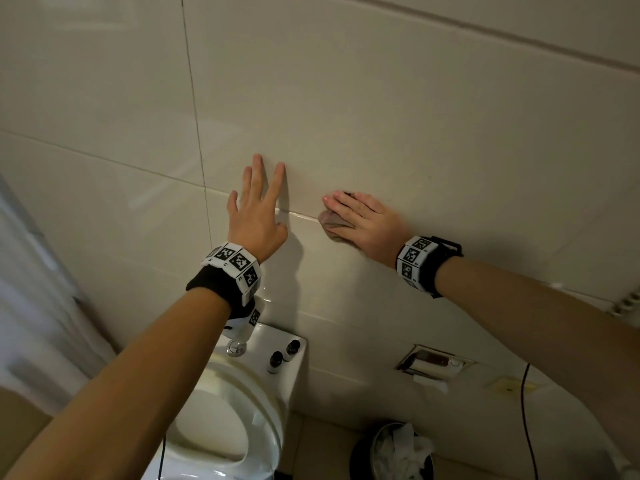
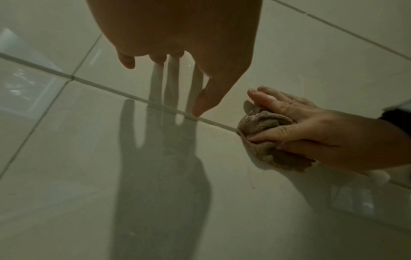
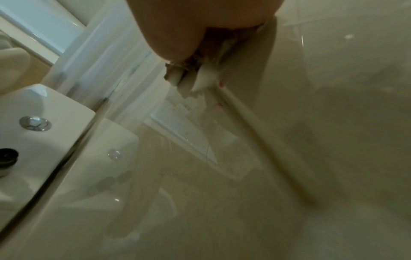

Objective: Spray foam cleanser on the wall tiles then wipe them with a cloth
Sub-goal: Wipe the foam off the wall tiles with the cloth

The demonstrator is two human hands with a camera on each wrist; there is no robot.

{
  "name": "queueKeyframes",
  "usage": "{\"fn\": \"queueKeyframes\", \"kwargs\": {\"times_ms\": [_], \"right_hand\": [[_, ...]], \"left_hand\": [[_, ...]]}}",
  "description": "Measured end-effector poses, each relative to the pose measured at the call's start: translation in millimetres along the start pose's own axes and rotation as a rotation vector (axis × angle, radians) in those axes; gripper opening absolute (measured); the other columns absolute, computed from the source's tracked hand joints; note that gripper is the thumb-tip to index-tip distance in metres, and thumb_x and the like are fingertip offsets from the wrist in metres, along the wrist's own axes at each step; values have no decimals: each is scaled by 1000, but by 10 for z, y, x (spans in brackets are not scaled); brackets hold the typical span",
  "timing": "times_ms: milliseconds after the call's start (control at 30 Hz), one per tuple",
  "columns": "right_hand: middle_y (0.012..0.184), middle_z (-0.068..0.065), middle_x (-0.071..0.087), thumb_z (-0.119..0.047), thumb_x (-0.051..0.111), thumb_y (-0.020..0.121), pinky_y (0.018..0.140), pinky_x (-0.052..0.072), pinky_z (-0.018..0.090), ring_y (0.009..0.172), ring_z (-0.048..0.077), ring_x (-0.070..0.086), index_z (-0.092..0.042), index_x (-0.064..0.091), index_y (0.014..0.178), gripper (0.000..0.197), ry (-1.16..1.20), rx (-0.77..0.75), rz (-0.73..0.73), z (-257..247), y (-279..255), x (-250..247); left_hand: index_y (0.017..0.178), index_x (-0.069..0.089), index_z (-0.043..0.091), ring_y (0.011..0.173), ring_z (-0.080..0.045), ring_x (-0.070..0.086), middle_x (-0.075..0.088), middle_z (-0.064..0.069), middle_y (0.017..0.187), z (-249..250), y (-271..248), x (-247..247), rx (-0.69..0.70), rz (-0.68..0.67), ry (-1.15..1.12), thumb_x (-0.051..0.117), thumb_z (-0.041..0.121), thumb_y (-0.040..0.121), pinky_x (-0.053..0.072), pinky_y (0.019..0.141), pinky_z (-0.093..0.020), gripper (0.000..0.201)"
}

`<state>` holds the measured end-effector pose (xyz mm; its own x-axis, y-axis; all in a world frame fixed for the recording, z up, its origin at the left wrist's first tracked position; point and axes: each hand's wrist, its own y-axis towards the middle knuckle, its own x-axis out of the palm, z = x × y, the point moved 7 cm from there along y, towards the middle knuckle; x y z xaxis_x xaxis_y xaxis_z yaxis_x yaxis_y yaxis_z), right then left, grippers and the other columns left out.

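My left hand [image 1: 257, 213] lies flat on the cream wall tiles [image 1: 433, 126], fingers straight and spread, holding nothing; the left wrist view shows this left hand [image 2: 189, 44] with its thumb tip on a grout line. Just to its right, my right hand [image 1: 362, 220] presses a bunched brown cloth [image 1: 331, 221] onto the same grout line. Thumb and fingers of the right hand [image 2: 322, 135] grip the cloth [image 2: 260, 123]. In the right wrist view the cloth [image 3: 189, 70] peeks out under the palm, with a whitish smear beside it. No spray bottle is in view.
Below the hands stands a white toilet tank [image 1: 273, 336] with two small dark bottles [image 1: 284, 355] on its lid, and the open bowl [image 1: 225, 410]. A recessed paper holder [image 1: 433, 363], a hanging black cable [image 1: 526, 410] and a bin of tissues [image 1: 391, 452] are at lower right.
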<state>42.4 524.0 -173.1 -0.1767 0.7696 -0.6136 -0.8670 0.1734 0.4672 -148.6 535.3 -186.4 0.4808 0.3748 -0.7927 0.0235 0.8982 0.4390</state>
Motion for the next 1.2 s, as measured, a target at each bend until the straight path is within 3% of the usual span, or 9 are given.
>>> {"fn": "queueKeyframes", "kwargs": {"times_ms": [233,567,867,1033,1200], "right_hand": [[152,12,46,-17,59,98,115,33,43,141,29,44,-22,67,123,27,-17,-17,-83,156,-364,-88],[153,14,44,-17,54,101,115,33,44,142,31,42,-22,67,122,26,-17,-42,-158,404,-971,-358],[154,14,42,-18,60,97,122,12,39,142,30,42,-23,66,125,29,-69,-37,-200,583,-1466,-596],[155,13,41,-16,50,100,121,17,40,143,29,41,-23,65,125,30,-74,-31,-238,674,-1720,-665],[148,13,51,-14,43,98,123,5,33,136,29,50,-17,70,121,36,-59,13,-268,779,-1930,-773]], "left_hand": [[158,-2,31,153,-29,-7,-19,-6,165,220,-104,149,-10,-55,14,63,12,79,12,119,-58,104],[158,-1,32,153,-30,-6,-21,-6,164,733,-177,323,13,-63,-17,63,12,79,13,119,-59,104],[158,-2,34,153,-31,-8,-21,-7,164,1249,-280,537,39,-64,-8,62,11,77,14,119,-59,105],[157,-1,36,152,-31,-9,-22,-6,164,1556,-336,658,59,-77,3,62,11,77,14,119,-59,105],[158,0,35,152,-33,-10,-22,-7,164,1830,-392,773,71,-86,13,61,11,76,15,118,-59,105]]}}
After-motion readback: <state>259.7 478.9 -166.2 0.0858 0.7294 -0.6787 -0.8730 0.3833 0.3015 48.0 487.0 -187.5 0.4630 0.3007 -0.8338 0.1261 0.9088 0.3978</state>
